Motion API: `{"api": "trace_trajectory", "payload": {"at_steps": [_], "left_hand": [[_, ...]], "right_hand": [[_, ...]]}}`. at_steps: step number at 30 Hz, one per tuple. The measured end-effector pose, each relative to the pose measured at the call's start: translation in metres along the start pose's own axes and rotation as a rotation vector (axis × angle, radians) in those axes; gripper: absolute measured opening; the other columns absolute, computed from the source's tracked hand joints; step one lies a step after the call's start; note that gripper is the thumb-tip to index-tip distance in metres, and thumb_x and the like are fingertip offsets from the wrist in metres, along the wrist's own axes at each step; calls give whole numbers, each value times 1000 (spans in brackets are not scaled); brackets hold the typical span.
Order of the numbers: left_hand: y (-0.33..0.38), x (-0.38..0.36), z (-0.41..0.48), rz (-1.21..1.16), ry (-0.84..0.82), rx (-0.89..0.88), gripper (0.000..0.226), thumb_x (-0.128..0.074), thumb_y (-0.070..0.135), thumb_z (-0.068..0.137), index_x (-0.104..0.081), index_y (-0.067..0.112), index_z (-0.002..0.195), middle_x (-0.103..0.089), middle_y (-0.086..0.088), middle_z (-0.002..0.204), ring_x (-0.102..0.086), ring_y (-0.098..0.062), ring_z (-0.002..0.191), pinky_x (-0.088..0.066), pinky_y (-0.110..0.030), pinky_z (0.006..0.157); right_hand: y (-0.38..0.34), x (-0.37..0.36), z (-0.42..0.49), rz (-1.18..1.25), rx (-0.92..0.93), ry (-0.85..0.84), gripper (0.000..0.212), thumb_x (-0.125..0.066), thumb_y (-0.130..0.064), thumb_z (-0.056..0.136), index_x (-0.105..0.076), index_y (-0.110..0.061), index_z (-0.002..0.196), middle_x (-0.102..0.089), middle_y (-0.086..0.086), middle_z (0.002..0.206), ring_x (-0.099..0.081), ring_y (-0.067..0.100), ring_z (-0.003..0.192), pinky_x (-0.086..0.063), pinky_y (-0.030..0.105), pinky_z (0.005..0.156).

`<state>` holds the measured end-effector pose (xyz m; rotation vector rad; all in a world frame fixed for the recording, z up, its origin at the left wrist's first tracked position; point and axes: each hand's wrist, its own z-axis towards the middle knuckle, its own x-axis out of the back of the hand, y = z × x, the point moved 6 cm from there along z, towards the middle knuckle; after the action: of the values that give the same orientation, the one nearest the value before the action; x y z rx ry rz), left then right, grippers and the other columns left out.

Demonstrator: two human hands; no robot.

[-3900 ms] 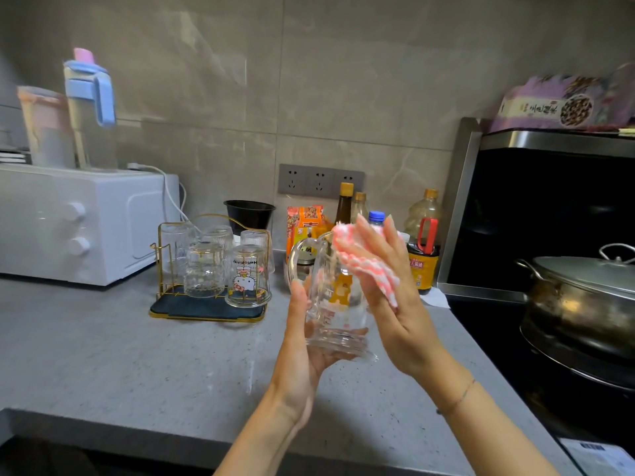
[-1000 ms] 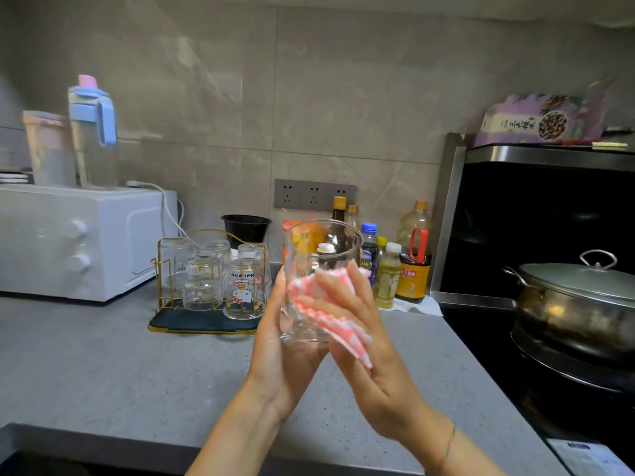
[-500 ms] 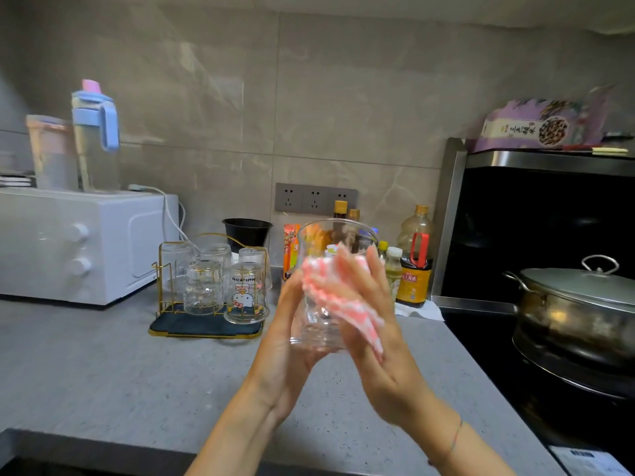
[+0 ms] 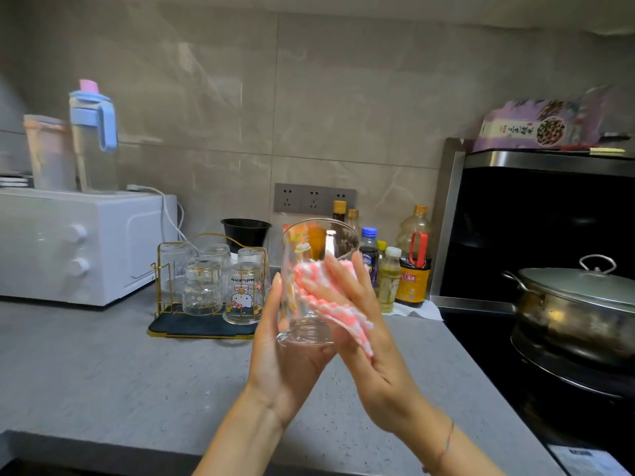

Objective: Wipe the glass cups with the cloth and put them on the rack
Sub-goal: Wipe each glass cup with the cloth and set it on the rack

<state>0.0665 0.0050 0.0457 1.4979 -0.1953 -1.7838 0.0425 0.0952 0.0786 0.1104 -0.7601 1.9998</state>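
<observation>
Tilted before, glass cup (image 4: 311, 249) now upright in left hand (image 4: 278, 365) grip (clamped); right hand (image 4: 374, 355) flat, pressing cloth (image 4: 343, 316).

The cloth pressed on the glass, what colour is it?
The cloth is pink and white checked, clearest in the head view, under the right hand.

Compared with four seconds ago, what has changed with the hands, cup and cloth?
The right hand slid the cloth from the rim of the glass cup down its side. The left hand still holds it from below; the rack and its glasses stayed put.
</observation>
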Motion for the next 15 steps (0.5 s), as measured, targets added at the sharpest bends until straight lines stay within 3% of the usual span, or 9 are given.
{"api": "trace_trajectory", "payload": {"at_steps": [4,8,13,15], "left_hand": [[1,-1,2,60,-8,10,61,-50,53,84,-68,8,122,-65,-16,126,-66,-27,109,-58,-41,85],[-2,-2,5,199,-33,18,66,-35,57,90,-57,13,134,-62,-12,132,-61,-26,119,-58,-36,82],[3,0,8,341,-43,-19,59,-32,52,92,-64,13,123,-68,-12,123,-69,-22,102,-59,-32,80],[4,2,7,376,-48,0,61,-35,52,88,-61,12,126,-68,-10,123,-68,-20,107,-59,-31,83]], "right_hand": [[4,0,-7,3,-21,22,66,-34,-56,96,-45,-9,140,-23,-10,157,-1,18,148,-14,57,116],[-8,0,-2,-96,136,33,41,-30,-47,100,-44,-39,137,-23,-14,156,1,19,148,-5,51,116],[-9,5,0,-197,218,41,43,-30,-43,101,-53,-22,131,-25,-7,156,-2,25,148,-1,50,118],[-7,6,-2,-234,232,35,44,-31,-42,101,-54,-20,131,-26,-4,156,-4,27,148,-1,49,118]]}}
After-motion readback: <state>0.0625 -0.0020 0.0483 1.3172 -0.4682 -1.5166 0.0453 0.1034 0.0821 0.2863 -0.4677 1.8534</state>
